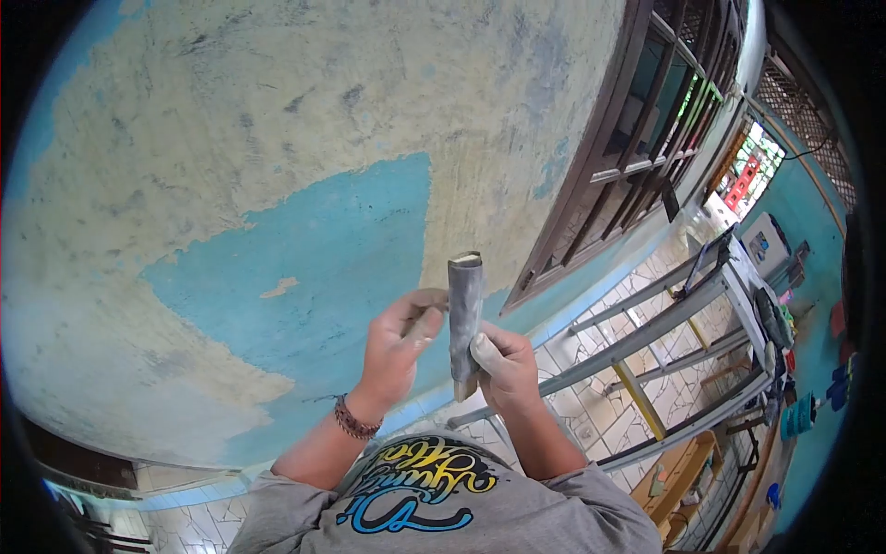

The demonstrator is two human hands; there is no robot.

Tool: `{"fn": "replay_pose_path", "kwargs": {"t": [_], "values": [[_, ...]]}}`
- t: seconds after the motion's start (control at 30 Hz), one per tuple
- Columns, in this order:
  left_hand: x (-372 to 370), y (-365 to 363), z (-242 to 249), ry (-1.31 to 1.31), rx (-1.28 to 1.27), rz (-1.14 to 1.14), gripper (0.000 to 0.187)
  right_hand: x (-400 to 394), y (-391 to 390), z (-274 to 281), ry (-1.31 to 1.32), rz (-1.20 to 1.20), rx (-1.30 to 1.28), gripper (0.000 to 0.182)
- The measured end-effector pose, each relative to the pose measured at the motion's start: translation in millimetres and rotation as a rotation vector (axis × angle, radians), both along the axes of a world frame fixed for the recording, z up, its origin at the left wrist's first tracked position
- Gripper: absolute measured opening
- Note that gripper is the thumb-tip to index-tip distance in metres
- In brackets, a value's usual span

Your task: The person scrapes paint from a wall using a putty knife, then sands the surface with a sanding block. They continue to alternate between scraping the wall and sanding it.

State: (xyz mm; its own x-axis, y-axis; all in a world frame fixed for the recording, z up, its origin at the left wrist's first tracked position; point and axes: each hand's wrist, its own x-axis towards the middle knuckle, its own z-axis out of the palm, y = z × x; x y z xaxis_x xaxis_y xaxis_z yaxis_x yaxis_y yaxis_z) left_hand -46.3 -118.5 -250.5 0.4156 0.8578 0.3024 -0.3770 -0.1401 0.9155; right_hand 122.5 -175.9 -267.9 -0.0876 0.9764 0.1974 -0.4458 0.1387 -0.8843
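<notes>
A sanding block (465, 309) stands nearly upright in front of my chest: dark grey sandpaper dusted with white, wrapped around a wooden piece whose pale ends show at top and bottom. My right hand (506, 365) grips its lower right side, thumb on the front and fingers behind. At the upper left edge, my left hand (404, 334) is closed with curled fingers touching the sandpaper; its fingertips are partly hidden behind it. White dust coats the fingers of both hands. Ahead is a wall (305, 120) with rough cream filler around a bare turquoise patch (341, 249).
A brown barred window (604, 198) is set in the wall on the right. A metal ladder (637, 346) with a yellow brace leans over the tiled floor (591, 406) at my right. Beyond it are a wooden shelf (678, 480) and a turquoise bucket (798, 417).
</notes>
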Motion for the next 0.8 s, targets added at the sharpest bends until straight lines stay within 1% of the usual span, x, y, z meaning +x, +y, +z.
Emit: {"fn": "replay_pose_path", "kwargs": {"t": [0.03,0.07,0.1,0.13,0.2,0.23,0.33,0.43,0.53,0.6,0.67,0.73,0.8], "values": [[-2.2,-2.1,2.9,0.020,0.023,0.091,0.042,-6.5,3.4,-1.2,-0.087,-0.125,0.049,0.028],[-1.4,-4.6,4.7,0.031,0.063,0.125,0.039,-13.3,6.8,-1.7,-0.173,-0.250,0.099,0.028],[1.2,-7.7,6.2,0.043,0.103,0.161,0.036,-19.7,8.2,-1.4,-0.199,-0.323,0.142,0.031],[3.0,-9.5,8.2,0.054,0.141,0.198,0.033,-22.6,10.2,1.5,-0.322,-0.381,0.215,0.032],[3.4,-10.8,13.9,0.033,0.088,0.232,0.034,-27.5,12.2,5.7,-0.566,-0.496,0.357,0.032],[3.0,-10.3,15.6,0.022,0.062,0.246,0.034,-28.6,17.0,4.9,-0.648,-0.546,0.424,0.032],[-4.3,-8.0,18.0,0.050,0.045,0.303,0.034,-33.6,21.8,9.0,-0.686,-0.560,0.505,0.030],[-12.7,-3.9,16.5,0.072,0.065,0.351,0.032,-40.3,23.9,23.4,-0.752,-0.514,0.492,0.028],[-22.0,-4.3,21.3,0.127,0.097,0.418,0.028,-47.8,33.2,30.8,-0.718,-0.591,0.594,0.027],[-32.8,-5.2,25.5,0.127,0.145,0.494,0.026,-49.4,46.5,43.8,-0.734,-0.757,0.685,0.025],[-48.9,-4.2,22.8,0.135,0.211,0.594,0.025,-50.4,62.6,69.9,-0.720,-0.891,0.735,0.024],[-70.3,-4.5,25.4,0.232,0.364,0.758,0.024,-57.1,78.1,96.3,-0.727,-1.013,0.856,0.023],[-94.7,-5.7,32.2,0.323,0.516,0.916,0.023,-63.3,97.7,112.4,-0.691,-1.123,0.915,0.023]]}}
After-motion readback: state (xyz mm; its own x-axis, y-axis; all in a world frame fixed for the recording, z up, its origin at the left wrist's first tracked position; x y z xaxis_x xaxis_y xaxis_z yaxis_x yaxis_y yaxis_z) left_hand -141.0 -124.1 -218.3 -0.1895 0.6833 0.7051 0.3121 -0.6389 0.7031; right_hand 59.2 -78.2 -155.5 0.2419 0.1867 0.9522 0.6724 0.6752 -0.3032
